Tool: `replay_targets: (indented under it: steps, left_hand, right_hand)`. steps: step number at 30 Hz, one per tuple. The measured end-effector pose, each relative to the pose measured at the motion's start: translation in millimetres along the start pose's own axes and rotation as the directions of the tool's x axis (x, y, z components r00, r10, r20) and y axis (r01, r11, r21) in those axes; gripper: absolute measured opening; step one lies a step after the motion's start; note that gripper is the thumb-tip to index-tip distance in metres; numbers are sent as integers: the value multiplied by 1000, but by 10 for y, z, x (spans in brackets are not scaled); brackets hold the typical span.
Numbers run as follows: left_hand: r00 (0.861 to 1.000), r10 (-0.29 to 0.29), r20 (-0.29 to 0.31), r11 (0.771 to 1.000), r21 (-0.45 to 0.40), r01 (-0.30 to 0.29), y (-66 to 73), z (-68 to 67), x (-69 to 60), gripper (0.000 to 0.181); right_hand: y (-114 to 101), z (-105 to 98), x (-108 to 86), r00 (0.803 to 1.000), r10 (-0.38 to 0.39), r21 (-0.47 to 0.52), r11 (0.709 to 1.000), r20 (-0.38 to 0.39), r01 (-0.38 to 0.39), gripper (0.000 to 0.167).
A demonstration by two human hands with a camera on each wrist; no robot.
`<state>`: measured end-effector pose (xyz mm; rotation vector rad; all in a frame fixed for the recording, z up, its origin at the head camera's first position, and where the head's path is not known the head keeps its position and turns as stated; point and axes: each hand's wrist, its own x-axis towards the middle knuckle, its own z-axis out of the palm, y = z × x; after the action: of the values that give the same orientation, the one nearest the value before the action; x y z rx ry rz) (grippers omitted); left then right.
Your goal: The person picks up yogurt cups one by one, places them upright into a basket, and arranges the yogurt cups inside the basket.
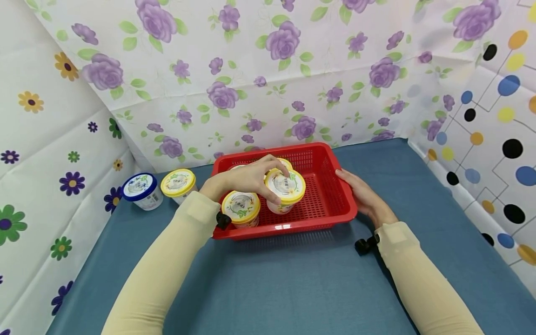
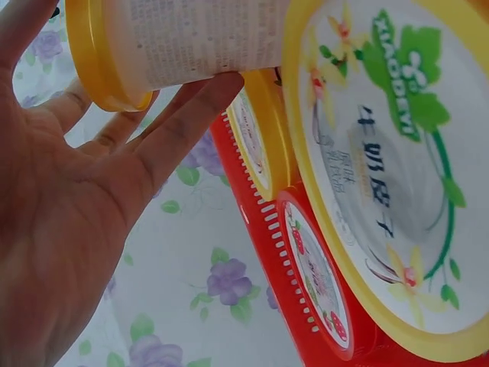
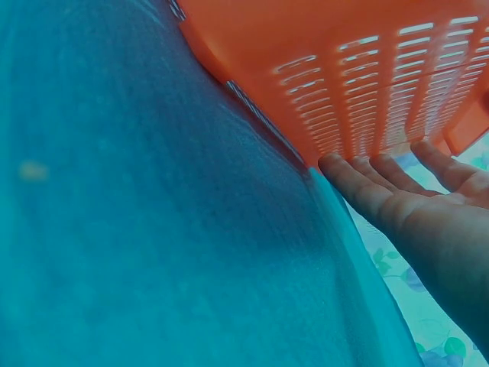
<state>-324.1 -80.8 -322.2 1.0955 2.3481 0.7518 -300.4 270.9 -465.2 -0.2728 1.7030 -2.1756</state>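
My left hand (image 1: 251,179) grips a tub with a yellow lid (image 1: 287,185) between thumb and fingers, over the middle of the red basket (image 1: 311,228). In the left wrist view this tub (image 2: 206,38) lies sideways across the picture, its pale side covered in small print. Close to that hand, another yellow-lidded tub (image 1: 240,207) stands in the basket's front left. Behind the held one a further yellow lid (image 1: 286,164) peeks out. My right hand (image 1: 362,195) touches the basket's right outer wall, its fingers (image 3: 359,187) fairly straight against the slotted side.
Left of the basket, a tub with a blue lid (image 1: 143,190) and one with a yellow lid (image 1: 179,184) stand on the blue cloth (image 1: 268,288). A red-lidded tub (image 2: 317,271) sits at the basket's left back. Flowered sheets (image 1: 259,83) wall the table's back and sides.
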Motion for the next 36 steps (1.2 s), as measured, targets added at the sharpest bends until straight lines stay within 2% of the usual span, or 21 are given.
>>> replay_targets:
  steps: [5, 12, 20, 28, 36]
  left_hand:
    - [999, 2, 54, 1000, -1, -2, -13, 17, 17, 68]
    - [994, -34, 104, 999, -3, 35, -36, 81, 30, 70]
    - [985, 21, 172, 1000, 11, -23, -61, 102, 49, 71]
    - [970, -2, 244, 998, 62, -14, -57, 102, 70, 72]
    - [964, 9, 264, 994, 100, -37, -65, 92, 79, 70]
  right_hand:
    - [5, -2, 1, 1000, -5, -1, 1000, 9, 5, 56]
    - [1, 3, 1, 1000, -8, -6, 1000, 16, 8, 56]
    - [9, -9, 0, 1000, -2, -1, 1000, 12, 2, 56]
    - [13, -1, -6, 1000, -6, 9, 1000, 16, 6, 57]
    - [8, -10, -2, 1000, -6, 7, 1000, 11, 6, 57]
